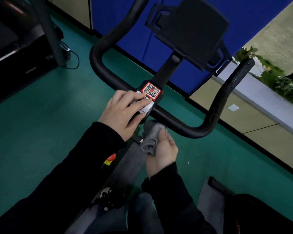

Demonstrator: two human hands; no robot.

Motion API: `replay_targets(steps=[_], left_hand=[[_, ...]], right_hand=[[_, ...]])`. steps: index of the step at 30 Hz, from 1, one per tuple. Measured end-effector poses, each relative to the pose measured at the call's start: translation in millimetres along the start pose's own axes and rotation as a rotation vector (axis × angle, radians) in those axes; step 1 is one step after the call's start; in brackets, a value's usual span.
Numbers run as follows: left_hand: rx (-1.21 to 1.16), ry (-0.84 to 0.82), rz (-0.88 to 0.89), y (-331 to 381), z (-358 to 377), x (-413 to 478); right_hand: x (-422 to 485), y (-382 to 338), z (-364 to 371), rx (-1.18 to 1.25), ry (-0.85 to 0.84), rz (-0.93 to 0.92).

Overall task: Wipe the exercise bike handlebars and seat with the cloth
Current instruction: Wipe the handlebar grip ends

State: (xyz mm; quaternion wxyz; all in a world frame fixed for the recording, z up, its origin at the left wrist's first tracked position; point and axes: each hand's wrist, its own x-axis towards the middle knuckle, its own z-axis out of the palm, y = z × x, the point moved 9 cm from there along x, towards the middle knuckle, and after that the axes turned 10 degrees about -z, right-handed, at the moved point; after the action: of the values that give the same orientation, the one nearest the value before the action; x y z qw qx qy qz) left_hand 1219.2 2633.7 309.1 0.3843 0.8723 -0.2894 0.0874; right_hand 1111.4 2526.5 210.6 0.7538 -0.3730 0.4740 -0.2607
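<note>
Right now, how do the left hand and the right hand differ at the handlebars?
The left hand lies back-up on the centre of the handlebars, fingers over the white label; the right hand is lower, below the bar. The left hand holds nothing; the right hand grips the bunched grey cloth. Both come out of black sleeves and are near the middle of the bar.
</note>
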Motion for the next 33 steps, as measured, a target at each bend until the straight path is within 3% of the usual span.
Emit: replay_targets(steps=[7, 12, 16, 23, 29, 33], left_hand=[[0.014, -0.033, -0.001, -2, 3, -1], [0.007, -0.029, -0.008, -2, 2, -1], [-0.003, -0.021, -0.011, -1, 2, -1], [0.096, 0.056, 0.012, 6, 1, -2], [0.09, 0.079, 0.126, 32, 13, 8], [0.138, 0.03, 0.196, 47, 32, 15]], right_hand=[[-7, 10, 29, 0.161, -0.117, 0.115], [-6, 8, 22, 0.147, -0.058, 0.182], [-5, -9, -9, 0.177, 0.039, 0.136], [-10, -5, 13, 0.125, -0.001, 0.186], [-4, -30, -32, 0.136, 0.03, 0.05], [-3, -23, -22, 0.121, 0.019, 0.043]])
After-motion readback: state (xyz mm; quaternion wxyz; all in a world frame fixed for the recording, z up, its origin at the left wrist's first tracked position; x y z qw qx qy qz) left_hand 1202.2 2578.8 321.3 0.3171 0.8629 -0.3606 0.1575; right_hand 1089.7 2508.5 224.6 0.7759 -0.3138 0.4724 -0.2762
